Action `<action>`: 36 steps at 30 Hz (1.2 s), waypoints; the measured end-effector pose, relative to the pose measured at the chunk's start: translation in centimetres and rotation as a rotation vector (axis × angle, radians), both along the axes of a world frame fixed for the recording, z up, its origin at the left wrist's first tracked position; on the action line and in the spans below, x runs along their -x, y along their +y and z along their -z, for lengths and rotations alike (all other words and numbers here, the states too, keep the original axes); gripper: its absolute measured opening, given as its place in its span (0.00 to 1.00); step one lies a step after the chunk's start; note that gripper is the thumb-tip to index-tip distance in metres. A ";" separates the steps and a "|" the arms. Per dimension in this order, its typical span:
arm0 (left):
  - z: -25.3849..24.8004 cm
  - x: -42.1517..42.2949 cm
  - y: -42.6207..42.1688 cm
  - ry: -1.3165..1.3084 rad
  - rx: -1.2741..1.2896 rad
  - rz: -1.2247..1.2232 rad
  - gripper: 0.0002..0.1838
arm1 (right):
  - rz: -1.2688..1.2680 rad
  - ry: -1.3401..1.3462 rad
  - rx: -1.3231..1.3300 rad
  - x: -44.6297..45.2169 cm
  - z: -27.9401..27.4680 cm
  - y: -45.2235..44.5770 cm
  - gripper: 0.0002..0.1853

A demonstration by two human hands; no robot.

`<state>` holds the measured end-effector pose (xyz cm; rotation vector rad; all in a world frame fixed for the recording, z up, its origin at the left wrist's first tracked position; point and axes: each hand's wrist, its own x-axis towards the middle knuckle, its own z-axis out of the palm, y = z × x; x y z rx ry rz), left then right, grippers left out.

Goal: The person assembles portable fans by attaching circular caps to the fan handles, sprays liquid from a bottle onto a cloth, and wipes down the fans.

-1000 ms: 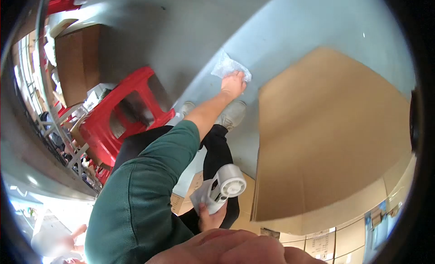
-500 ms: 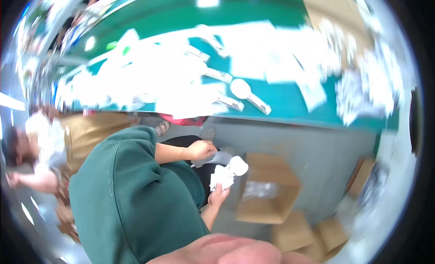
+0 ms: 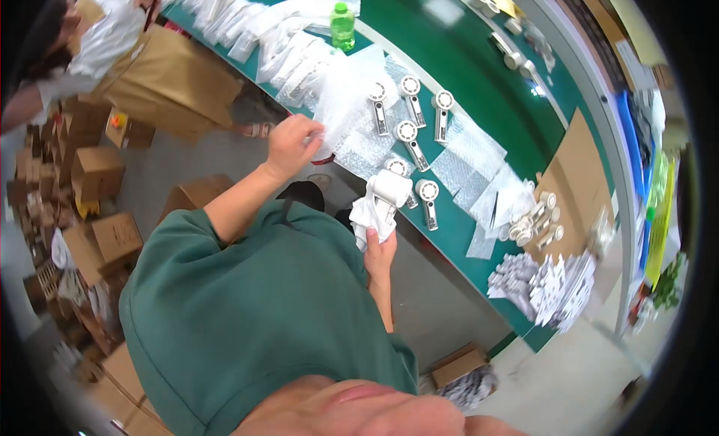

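Observation:
My left hand [image 3: 293,145] is raised at the table's edge, its thumb and fingers pinched at the edge of a translucent bubble wrap bag [image 3: 346,110]. In my right hand [image 3: 380,250] are a white handheld fan [image 3: 391,187] and a crumpled white wrapper or folded paper [image 3: 367,220] around its lower part; I cannot tell which. The fan's round head points up, close to the table's edge. Just beyond it, several similar fans with round grilles lie on the green table, one of them a handheld fan [image 3: 428,204] near the edge.
Bubble wrap sheets [image 3: 468,155] lie among the fans on the green table [image 3: 457,245]. A green bottle [image 3: 342,28] stands by wrapped items. Folded papers [image 3: 547,286] and a cardboard sheet [image 3: 573,185] are rightward. Cartons [image 3: 101,241] fill the left floor. Another person [image 3: 97,43] is at upper left.
My view has turned, bringing the table closer to my hands. My left hand has moved away from my right and up to the bags. The right hand still holds the fan, now beside the table.

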<state>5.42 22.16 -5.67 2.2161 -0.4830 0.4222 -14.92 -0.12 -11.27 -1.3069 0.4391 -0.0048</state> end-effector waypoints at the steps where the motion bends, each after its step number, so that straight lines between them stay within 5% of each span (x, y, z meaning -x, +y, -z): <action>1: 2.1 -0.3 -1.3 0.032 -0.015 -0.020 0.08 | -0.015 -0.024 -0.013 -0.8 0.2 -0.6 0.25; 8: 21.3 -4.1 -5.2 0.520 -0.212 -0.001 0.11 | -0.181 0.023 0.322 -5.4 4.6 -2.3 0.23; 14: 17.6 -7.0 -3.7 1.259 0.023 0.085 0.15 | -0.292 0.034 0.601 -8.2 9.9 0.8 0.26; 17: 20.8 -8.2 -1.6 1.060 0.019 0.401 0.16 | -0.286 0.011 0.864 -8.9 12.2 2.2 0.32; 21: 20.8 -8.1 -1.9 1.040 -0.084 0.319 0.15 | -0.423 0.032 1.089 -9.7 10.8 2.2 0.35; 24: 14.6 -6.3 -2.6 1.023 -0.059 0.131 0.15 | -0.542 0.083 1.237 -10.6 8.7 2.2 0.37; 28: 15.8 -4.5 -1.8 0.437 -0.304 0.169 0.11 | -0.680 0.138 1.422 -12.3 6.2 3.1 0.36; 30: 14.3 -3.3 -2.9 0.365 -0.385 0.187 0.07 | -0.742 0.153 1.489 -13.0 6.0 3.6 0.37; 34: 13.3 -1.0 -3.3 0.034 -0.226 0.166 0.05 | -0.566 0.182 1.225 -13.3 2.7 4.3 0.19; 36: 11.6 -0.7 -2.7 -0.074 -0.151 0.126 0.05 | -0.445 0.005 1.036 -11.8 2.1 4.6 0.17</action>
